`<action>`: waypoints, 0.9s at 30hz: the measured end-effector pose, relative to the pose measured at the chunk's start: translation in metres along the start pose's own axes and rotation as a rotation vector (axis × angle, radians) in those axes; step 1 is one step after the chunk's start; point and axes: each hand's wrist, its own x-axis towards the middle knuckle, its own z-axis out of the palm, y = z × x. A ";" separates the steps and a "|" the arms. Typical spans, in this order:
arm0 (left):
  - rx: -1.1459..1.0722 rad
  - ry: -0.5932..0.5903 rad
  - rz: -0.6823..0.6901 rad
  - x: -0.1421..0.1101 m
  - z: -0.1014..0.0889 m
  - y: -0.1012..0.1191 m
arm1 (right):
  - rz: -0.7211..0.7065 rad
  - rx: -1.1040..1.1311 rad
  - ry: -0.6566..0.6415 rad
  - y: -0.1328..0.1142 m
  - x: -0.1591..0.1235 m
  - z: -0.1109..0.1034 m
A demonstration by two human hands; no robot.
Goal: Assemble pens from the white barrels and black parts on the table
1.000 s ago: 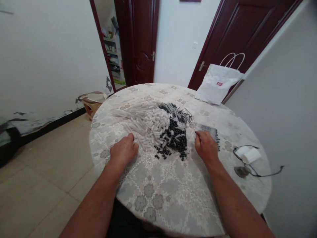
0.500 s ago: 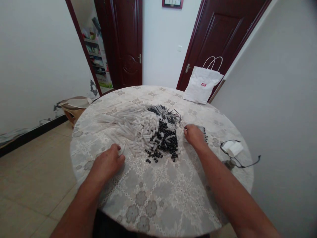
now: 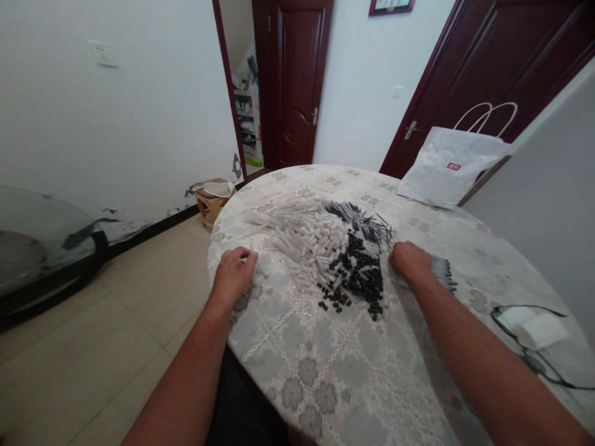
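Observation:
My left hand (image 3: pixel 236 272) is closed in a pinch above the left side of the table, near the ends of the clear plastic tubes (image 3: pixel 274 229). What it pinches is too small to make out. Curled fingers close my right hand (image 3: pixel 411 261) at the right of the heap, and anything inside is hidden. Just beyond its wrist lies a row of pen-like sticks with dark ends (image 3: pixel 442 274), partly covered by the arm. Between my hands are short white tubes (image 3: pixel 323 235), small black caps (image 3: pixel 365 272) and thin dark refill-like rods (image 3: pixel 365 222).
A patterned cloth covers the round table (image 3: pixel 307 347). At the right lie eyeglasses (image 3: pixel 525 347) and a white paper roll (image 3: pixel 542 328). A white paper bag (image 3: pixel 453 164) stands at the back right. A stool (image 3: pixel 214 198) is on the floor beyond the left edge.
The view has turned left, so the table appears farther right. My left hand has moved away from the heap towards the table's left edge. My right hand remains beside the heap.

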 end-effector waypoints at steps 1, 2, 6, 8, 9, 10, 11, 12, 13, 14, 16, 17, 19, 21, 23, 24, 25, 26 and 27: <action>0.048 0.030 0.030 0.004 0.001 -0.005 | -0.008 -0.002 0.001 0.000 0.000 0.000; 0.093 0.049 0.051 0.007 0.002 -0.010 | -0.017 -0.003 0.005 0.000 -0.001 0.000; 0.195 0.123 0.052 0.016 0.002 -0.018 | -0.014 -0.017 0.094 0.002 -0.009 -0.008; 0.185 0.118 0.034 0.020 0.002 -0.017 | -0.001 -0.025 0.168 0.005 -0.017 -0.014; 0.166 0.101 0.024 0.021 0.002 -0.015 | 0.002 -0.022 0.202 0.006 -0.021 -0.017; 0.143 0.081 0.017 0.023 0.003 -0.013 | 0.001 -0.012 0.233 0.008 -0.027 -0.020; 0.125 0.057 0.014 0.024 0.004 -0.010 | -0.004 0.003 0.261 0.009 -0.033 -0.023; 0.113 0.033 0.018 0.026 0.006 -0.008 | -0.010 0.022 0.291 0.011 -0.039 -0.025; 0.109 0.010 0.030 0.027 0.008 -0.006 | -0.020 0.041 0.323 0.011 -0.046 -0.027; 0.111 -0.011 0.050 0.029 0.010 -0.003 | -0.036 0.061 0.355 0.011 -0.054 -0.029; 0.126 -0.061 0.098 0.030 0.014 0.001 | -0.086 0.110 0.422 0.010 -0.068 -0.032; 0.131 -0.088 0.119 0.031 0.015 0.002 | -0.116 0.144 0.455 0.009 -0.074 -0.034; 0.132 -0.131 0.142 0.031 0.017 0.006 | -0.177 0.233 0.509 0.005 -0.085 -0.038; 0.113 -0.147 0.146 0.031 0.018 0.008 | -0.209 0.336 0.534 0.000 -0.094 -0.042; 0.079 -0.132 0.133 0.029 0.017 0.009 | -0.188 0.445 0.511 -0.005 -0.104 -0.046; 0.058 -0.120 0.120 0.029 0.017 0.009 | -0.168 0.501 0.488 -0.008 -0.109 -0.047; 0.030 -0.106 0.100 0.028 0.018 0.008 | -0.151 0.559 0.461 -0.010 -0.114 -0.048; -0.020 -0.093 0.069 0.027 0.018 0.007 | -0.145 0.617 0.434 -0.013 -0.120 -0.048; -0.084 -0.084 0.031 0.026 0.018 0.006 | -0.152 0.670 0.406 -0.015 -0.125 -0.049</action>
